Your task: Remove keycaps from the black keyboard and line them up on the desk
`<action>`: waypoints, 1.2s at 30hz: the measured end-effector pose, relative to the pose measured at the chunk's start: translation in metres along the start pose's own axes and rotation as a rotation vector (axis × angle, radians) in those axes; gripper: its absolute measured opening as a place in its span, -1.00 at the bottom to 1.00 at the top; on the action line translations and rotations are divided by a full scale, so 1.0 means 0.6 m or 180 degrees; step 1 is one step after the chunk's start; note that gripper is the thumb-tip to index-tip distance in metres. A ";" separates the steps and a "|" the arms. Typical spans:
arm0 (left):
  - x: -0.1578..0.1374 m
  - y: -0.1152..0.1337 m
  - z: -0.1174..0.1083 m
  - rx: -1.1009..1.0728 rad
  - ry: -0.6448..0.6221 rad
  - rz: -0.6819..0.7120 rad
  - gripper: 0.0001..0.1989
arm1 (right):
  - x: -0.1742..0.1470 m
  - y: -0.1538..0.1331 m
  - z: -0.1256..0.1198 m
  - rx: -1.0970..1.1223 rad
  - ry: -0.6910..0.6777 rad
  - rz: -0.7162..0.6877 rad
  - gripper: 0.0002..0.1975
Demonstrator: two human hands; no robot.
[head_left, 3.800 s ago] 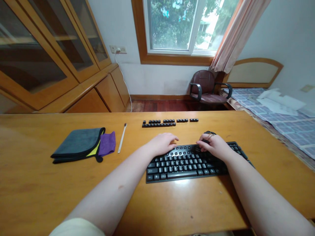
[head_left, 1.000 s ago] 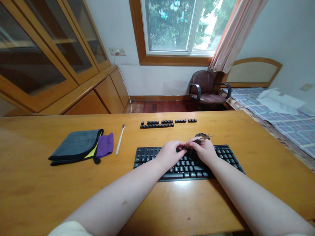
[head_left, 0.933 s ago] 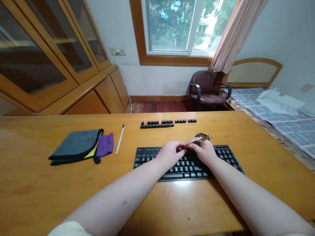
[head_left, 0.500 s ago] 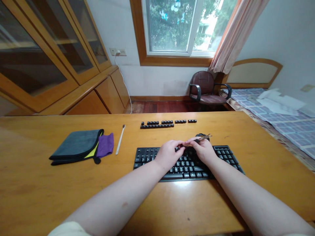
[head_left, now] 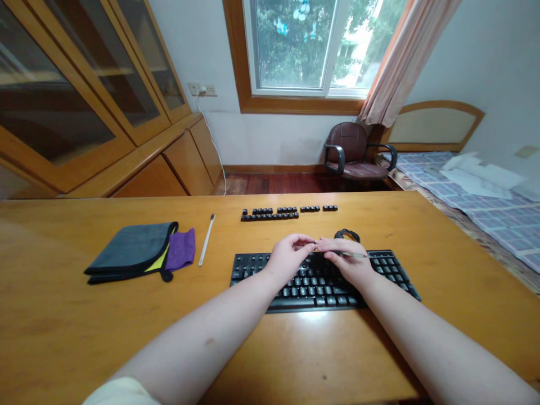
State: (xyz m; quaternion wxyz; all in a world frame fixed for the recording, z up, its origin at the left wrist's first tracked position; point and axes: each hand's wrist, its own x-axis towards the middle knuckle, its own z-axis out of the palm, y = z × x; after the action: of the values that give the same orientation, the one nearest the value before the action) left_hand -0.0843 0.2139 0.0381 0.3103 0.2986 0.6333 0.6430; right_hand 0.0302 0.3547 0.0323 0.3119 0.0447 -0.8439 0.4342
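Observation:
A black keyboard (head_left: 314, 302) lies on the wooden desk under both my hands, with bare key positions along its upper rows. Above its upper middle, my left hand (head_left: 289, 257) is closed in a pinch, fingertips meeting those of the other hand. Anything small between them is too tiny to make out. My right hand (head_left: 348, 261) is closed around a thin metal tool (head_left: 354, 255) that looks like tweezers, one end sticking out to the right over the hand. Behind that hand sits the coiled black cable (head_left: 348, 233). Several removed black keycaps (head_left: 270, 216) stand in rows farther back.
Left of the keyboard lie a white brush (head_left: 206, 242), a purple cloth (head_left: 181, 249) and a folded grey towel (head_left: 130, 247) with black edging. Beyond the desk (head_left: 261, 360) are a chair (head_left: 348, 149), a bed (head_left: 468, 185) and a glass-door cabinet (head_left: 97, 112).
My right hand has turned, so the metal tool now lies flatter and lower instead of pointing up to the right. My left hand has shifted slightly up, staying pinched.

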 end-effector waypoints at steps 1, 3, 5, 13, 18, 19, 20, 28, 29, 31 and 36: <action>0.001 0.001 0.000 -0.0082 0.0018 -0.0049 -0.86 | 0.001 -0.001 -0.001 -0.0053 -0.0105 -0.0122 -0.84; 0.002 0.002 0.000 -0.0247 0.0077 -0.0146 -0.89 | 0.003 -0.002 -0.003 -0.0134 -0.0254 -0.0304 -0.82; 0.002 0.001 0.000 -0.0388 0.0154 -0.0233 -0.91 | 0.005 -0.004 -0.002 -0.0198 -0.0345 -0.0440 -0.81; 0.000 0.011 0.000 -0.0391 0.0325 -0.0159 -0.89 | 0.001 -0.014 0.002 -0.0522 -0.0140 -0.0426 -0.78; -0.004 0.017 0.001 -0.0307 0.0299 -0.0011 -0.88 | -0.001 -0.020 0.001 -0.0452 -0.0250 -0.0266 -0.81; -0.003 0.017 0.001 -0.0299 0.0294 -0.0008 -0.89 | 0.000 -0.021 0.001 -0.0437 -0.0248 -0.0251 -0.82; -0.003 0.016 0.001 -0.0303 0.0293 -0.0015 -0.89 | 0.000 -0.022 0.001 -0.0444 -0.0189 -0.0228 -0.82; -0.001 0.007 0.003 -0.0447 0.0189 -0.0098 -0.88 | 0.004 -0.004 0.003 -0.0835 -0.0079 0.0164 -0.79; -0.001 0.006 0.003 -0.0451 0.0181 -0.0105 -0.88 | 0.004 -0.002 0.003 -0.0842 -0.0140 0.0173 -0.79; -0.001 0.004 0.002 -0.0455 0.0165 -0.0103 -0.88 | 0.005 -0.001 0.004 -0.0849 -0.0218 0.0145 -0.77; -0.001 -0.004 0.003 -0.0337 -0.0022 -0.0068 -0.83 | 0.006 -0.001 0.003 -0.0852 -0.0268 0.0126 -0.75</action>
State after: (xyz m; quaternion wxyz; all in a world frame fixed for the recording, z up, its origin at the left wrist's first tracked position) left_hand -0.0827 0.2146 0.0359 0.3347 0.2773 0.6005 0.6712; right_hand 0.0267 0.3537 0.0337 0.2708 0.0043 -0.9073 0.3217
